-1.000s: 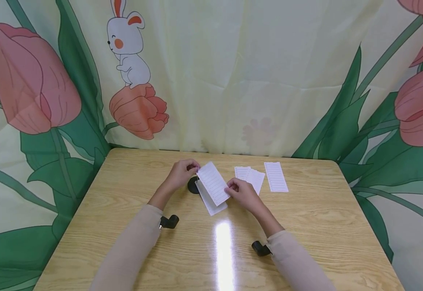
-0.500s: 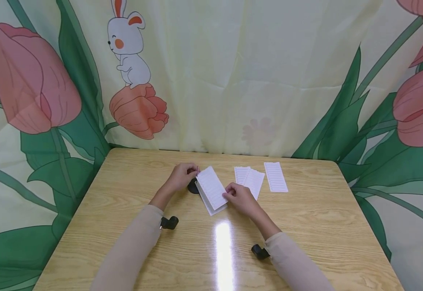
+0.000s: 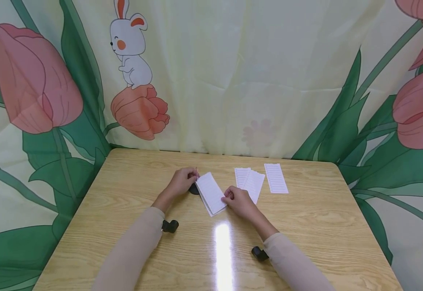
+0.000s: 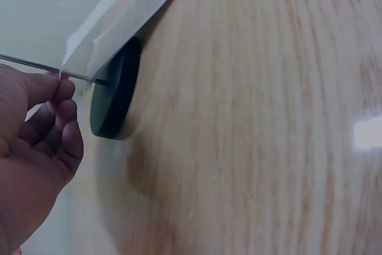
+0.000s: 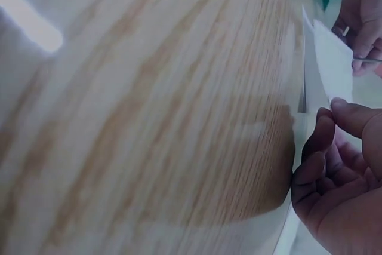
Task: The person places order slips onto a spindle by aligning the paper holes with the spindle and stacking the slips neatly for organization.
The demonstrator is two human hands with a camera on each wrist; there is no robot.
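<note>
A bill spike has a thin upright metal rod [image 4: 24,63] on a round black base [image 4: 119,97]. Its rod runs through the corner of a lined white paper slip [image 3: 211,192]. A lower slip [image 4: 128,37] is on the rod too, nearer the base. My left hand [image 3: 179,182] pinches the upper slip's corner right at the rod, thumb against forefinger. With thumb and forefinger my right hand [image 3: 239,202] pinches the same slip's right edge, as the right wrist view shows at the paper's near corner [image 5: 334,76]. The head view hides part of the base behind hand and paper.
Two overlapping lined slips [image 3: 253,184] lie just beyond the right hand. Another slip [image 3: 276,178] lies apart to their right. The wooden table [image 3: 306,226] ends at a printed curtain [image 3: 211,81] behind. A black wrist camera [image 3: 170,226] sticks out from the left sleeve.
The upper slip has come down along the rod toward the lower one, narrowing the gap between them. Both hands have lowered slightly with it, keeping their pinch.
</note>
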